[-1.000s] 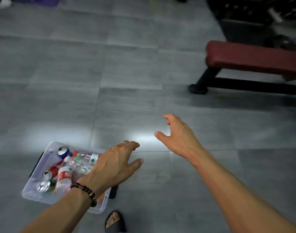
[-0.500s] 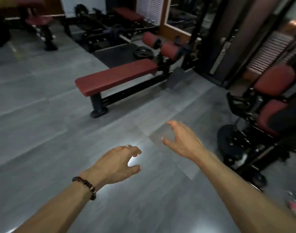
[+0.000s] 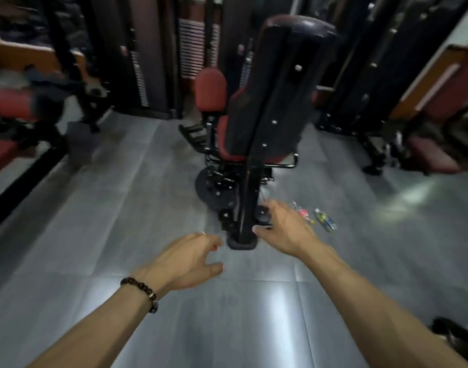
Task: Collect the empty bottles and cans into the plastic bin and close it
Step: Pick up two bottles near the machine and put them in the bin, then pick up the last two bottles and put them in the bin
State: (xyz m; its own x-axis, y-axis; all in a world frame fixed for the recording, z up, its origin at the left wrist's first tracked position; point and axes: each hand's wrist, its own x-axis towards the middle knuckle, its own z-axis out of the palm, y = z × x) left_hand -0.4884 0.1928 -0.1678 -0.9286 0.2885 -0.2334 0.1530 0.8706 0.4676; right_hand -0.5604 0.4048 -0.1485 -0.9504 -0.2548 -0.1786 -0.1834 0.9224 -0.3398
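Open floor (image 3: 126, 213): grey tiled surface extends from the near edge to the far machines, widest on the left and in the near centre. A second open strip runs to the right of the seat machine toward the far right.

Boundaries: a black floor rail (image 3: 23, 181) with red padding closes the left edge. Dark weight-stack frames (image 3: 153, 57) form the far boundary. A red-padded bench (image 3: 432, 158) and black uprights close the far right. A dark item, blurred and not identifiable, sits at the near right corner (image 3: 456, 330).

Central obstruction: a black seat machine (image 3: 270, 102) with red pads stands mid-scene on a round base, its rear foot (image 3: 242, 244) reaching nearest to the hands.

Task items: two bottles lie on the floor just right of the machine foot. The bottle with the pink label (image 3: 303, 212) is partly hidden behind the right hand; the bottle with the blue label (image 3: 325, 220) lies just beside it, to the right. The plastic bin is out of view.

Left hand (image 3: 186, 261): fingers loosely curved, thumb apart, holding nothing; beaded bracelet (image 3: 142, 293) at the wrist.

Right hand (image 3: 283, 229): extended forward near the machine foot, fingers spread, holding nothing.
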